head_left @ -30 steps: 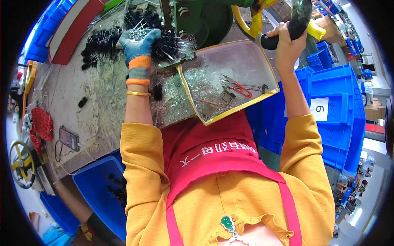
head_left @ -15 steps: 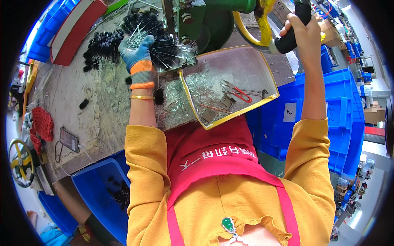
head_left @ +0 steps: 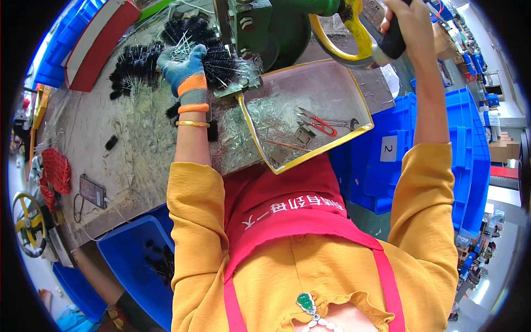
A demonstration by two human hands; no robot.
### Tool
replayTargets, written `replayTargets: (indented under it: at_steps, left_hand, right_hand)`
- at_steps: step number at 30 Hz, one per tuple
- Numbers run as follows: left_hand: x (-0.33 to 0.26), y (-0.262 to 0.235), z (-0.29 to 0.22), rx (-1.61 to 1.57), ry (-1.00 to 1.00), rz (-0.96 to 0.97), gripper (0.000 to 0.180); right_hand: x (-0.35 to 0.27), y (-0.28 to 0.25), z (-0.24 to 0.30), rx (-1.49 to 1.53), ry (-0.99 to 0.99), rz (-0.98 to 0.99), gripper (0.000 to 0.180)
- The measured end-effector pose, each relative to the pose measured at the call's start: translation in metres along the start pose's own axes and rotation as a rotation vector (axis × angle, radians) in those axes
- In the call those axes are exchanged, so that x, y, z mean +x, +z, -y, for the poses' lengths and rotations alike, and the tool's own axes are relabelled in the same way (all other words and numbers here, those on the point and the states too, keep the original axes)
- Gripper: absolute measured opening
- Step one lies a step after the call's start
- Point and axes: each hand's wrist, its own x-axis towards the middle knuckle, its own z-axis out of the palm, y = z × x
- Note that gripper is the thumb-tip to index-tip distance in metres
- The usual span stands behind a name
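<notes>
My left hand [head_left: 185, 69], in a blue and grey glove with orange bands, is closed around a bunch of thin wire stems [head_left: 183, 51] beside the green machine. Black bristle brushes [head_left: 191, 26] fan out beyond and beside the glove, and more black brushes [head_left: 135, 63] lie to its left. My bare right hand [head_left: 415, 25] grips the black handle [head_left: 394, 40] of a yellow handwheel [head_left: 357, 33] on the green press-like machine [head_left: 285, 39]. Part of the right hand is cut off by the upper edge of the picture.
A yellow-rimmed tray [head_left: 326, 154] on the workbench [head_left: 144, 160] contains red-handled snips [head_left: 321, 123], a wrench [head_left: 345, 123] and wire bits. A phone [head_left: 92, 191] lies at the left. Blue bins [head_left: 135, 249] [head_left: 426, 160] stand below left and at right. A red-and-white box [head_left: 99, 47] sits far left.
My right hand has moved up and away with the black handle, turning the handwheel a little. My left hand stays around the wire stems, almost in the same place.
</notes>
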Motion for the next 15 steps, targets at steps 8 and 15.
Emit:
replayTargets:
  at_steps: [8,15]
  left_hand:
    - [0.007,-0.005,0.008,0.142,0.121,0.040,0.060]
    - [0.019,-0.026,0.014,-0.432,-0.106,0.150,0.056]
  right_hand:
    - [-0.052,0.043,-0.098,0.319,-0.331,-0.301,0.014]
    - [-0.031,0.011,-0.037,-0.026,-0.151,-0.048,0.009]
